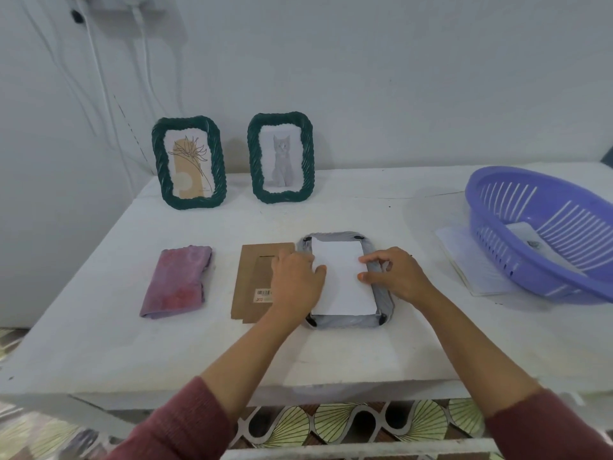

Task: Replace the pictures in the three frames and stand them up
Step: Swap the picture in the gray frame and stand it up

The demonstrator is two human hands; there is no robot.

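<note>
A third frame (381, 295) lies face down in front of me, grey back up, with black tabs at its corners. A white picture sheet (341, 283) lies blank side up in its opening. My left hand (297, 283) rests on the sheet's left edge with fingers laid flat. My right hand (393, 275) touches the sheet's right edge with bent fingertips. The brown cardboard backing (253, 283) lies flat just to the left, partly under my left hand. Two dark green frames stand against the wall, one with a flower picture (189, 162) and one with a cat picture (281, 157).
A folded pink-purple cloth (177, 282) lies at the left. At the right, a purple plastic basket (544, 227) holds papers and rests partly on a clear sheet (471, 260). The white table's front edge (298, 390) is near my forearms. Cables hang down the wall at left.
</note>
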